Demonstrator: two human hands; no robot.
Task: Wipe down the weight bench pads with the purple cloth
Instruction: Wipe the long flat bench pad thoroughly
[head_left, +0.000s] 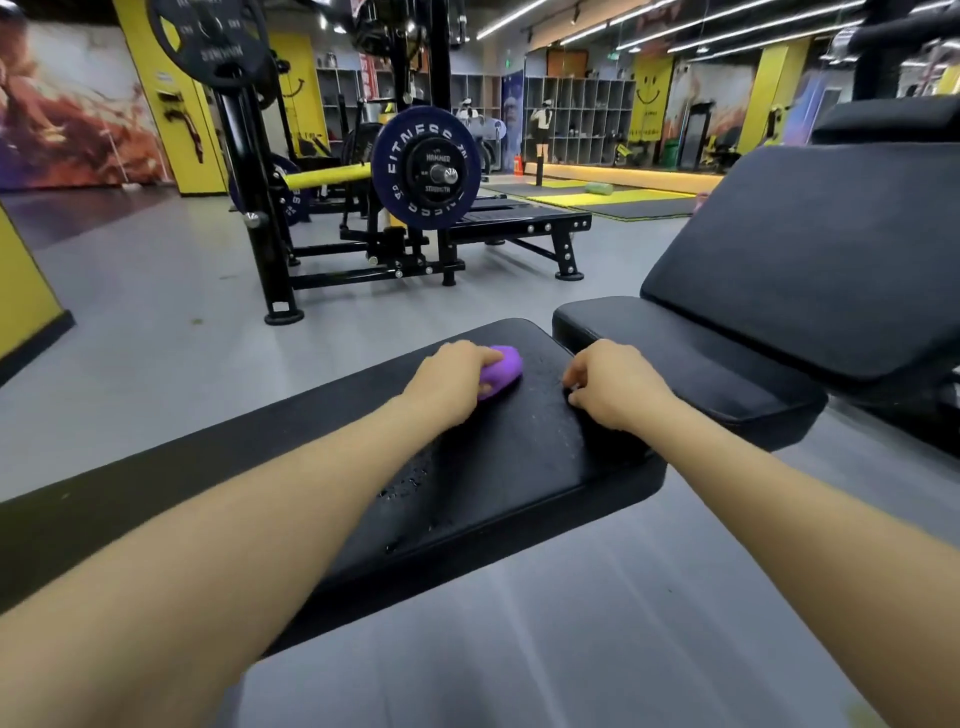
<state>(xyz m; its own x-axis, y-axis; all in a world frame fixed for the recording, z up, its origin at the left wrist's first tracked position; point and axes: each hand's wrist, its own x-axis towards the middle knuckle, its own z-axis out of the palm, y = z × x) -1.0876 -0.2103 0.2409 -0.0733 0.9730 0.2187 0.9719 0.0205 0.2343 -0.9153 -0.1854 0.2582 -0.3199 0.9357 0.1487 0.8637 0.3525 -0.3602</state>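
Observation:
A flat black bench pad stretches from the lower left to the middle of the view, with water droplets on its surface. My left hand grips the bunched purple cloth and holds it against the pad near its far end. My right hand rests on the pad's right edge with fingers curled and nothing in it. To the right stands a second bench with a black seat pad and an inclined back pad.
A black weight machine with a blue plate stands on the grey floor behind the bench. Yellow pillars, cubby shelves and a mirror wall line the back. Open grey floor lies to the left and in front.

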